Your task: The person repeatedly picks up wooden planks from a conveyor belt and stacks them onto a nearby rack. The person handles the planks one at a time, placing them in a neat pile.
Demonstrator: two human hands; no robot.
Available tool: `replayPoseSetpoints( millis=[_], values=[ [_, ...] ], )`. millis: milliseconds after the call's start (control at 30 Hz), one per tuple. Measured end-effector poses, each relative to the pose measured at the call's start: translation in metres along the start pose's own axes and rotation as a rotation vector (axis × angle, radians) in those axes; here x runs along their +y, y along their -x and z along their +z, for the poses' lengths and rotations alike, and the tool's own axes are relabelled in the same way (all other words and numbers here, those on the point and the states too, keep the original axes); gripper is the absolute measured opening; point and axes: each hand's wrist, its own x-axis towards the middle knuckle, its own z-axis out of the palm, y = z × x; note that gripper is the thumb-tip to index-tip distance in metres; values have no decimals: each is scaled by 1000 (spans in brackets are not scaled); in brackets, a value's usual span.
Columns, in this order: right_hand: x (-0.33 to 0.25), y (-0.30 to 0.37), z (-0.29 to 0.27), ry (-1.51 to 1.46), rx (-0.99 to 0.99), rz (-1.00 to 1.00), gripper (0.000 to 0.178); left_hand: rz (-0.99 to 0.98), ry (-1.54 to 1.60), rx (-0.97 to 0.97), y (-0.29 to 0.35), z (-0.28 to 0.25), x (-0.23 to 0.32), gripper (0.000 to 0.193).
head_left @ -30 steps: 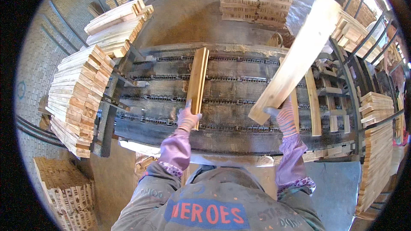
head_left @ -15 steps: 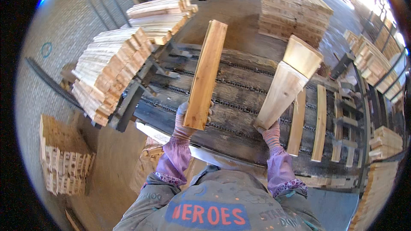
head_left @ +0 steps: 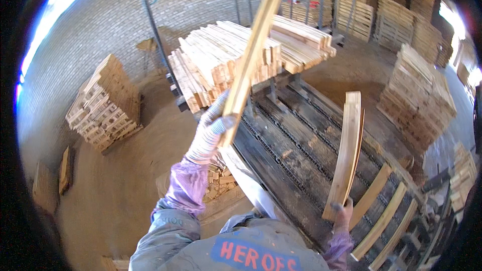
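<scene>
In a striped work glove, my left hand (head_left: 208,133) is closed round the lower end of a narrow wooden board (head_left: 256,52), possibly more than one pressed together. It slants up and away, in front of a pile of pale boards (head_left: 226,57) on a rack. Over on the right, my right hand (head_left: 343,215) grips the near end of a small bundle of wooden boards (head_left: 345,145), held above the dark chain conveyor (head_left: 293,163). Part of that hand is hidden by the boards.
Loose boards (head_left: 384,223) lie across the conveyor beside my right hand. Metal uprights (head_left: 158,30) edge the rack. Wood stacks stand on the floor at left (head_left: 108,103) and far right (head_left: 419,100). Wood offcuts (head_left: 218,183) lie below my left forearm.
My view has swung left, toward the rack. My left hand has lifted its board up in front of the pile. The right hand still holds its boards, now seen more edge-on.
</scene>
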Motion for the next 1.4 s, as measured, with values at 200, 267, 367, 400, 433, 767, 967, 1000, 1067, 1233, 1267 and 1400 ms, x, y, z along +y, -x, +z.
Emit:
replayPoseSetpoints(
  millis=[200,267,367,400,433,767,967,1000,1067,1233,1267,1400],
  values=[
    [14,10,4,-36,-88,-42,59,313,-139,372,-65,-66,44,71],
    [20,6,-6,-39,-65,-65,60,284,-97,475,-107,-68,32,74],
    [-13,17,13,-10,-87,-60,61,246,-488,518,-157,-138,19,77],
    [-16,18,16,-19,-100,-72,61,119,-630,517,-163,-157,19,77],
    [-17,17,16,-22,-93,-86,62,-50,-780,438,-159,-145,34,77],
    [-113,-61,110,-59,-180,-273,72,458,-1323,215,-129,-120,6,92],
    [-248,-177,245,188,-152,-586,80,285,-1211,320,-125,-93,19,80],
    [-269,-194,271,241,-119,-671,83,310,-1219,321,-127,-95,15,80],
    [-312,-237,313,520,-122,-777,89,373,-1195,325,-130,-102,8,82],
    [-393,-281,429,777,-69,-799,94,277,-1088,342,-131,-87,17,83],
    [-401,-295,446,889,-47,-830,94,277,-1103,339,-131,-87,16,84],
    [-411,-331,494,1273,13,-716,88,325,-1083,299,-132,-96,4,90]
  ],
)
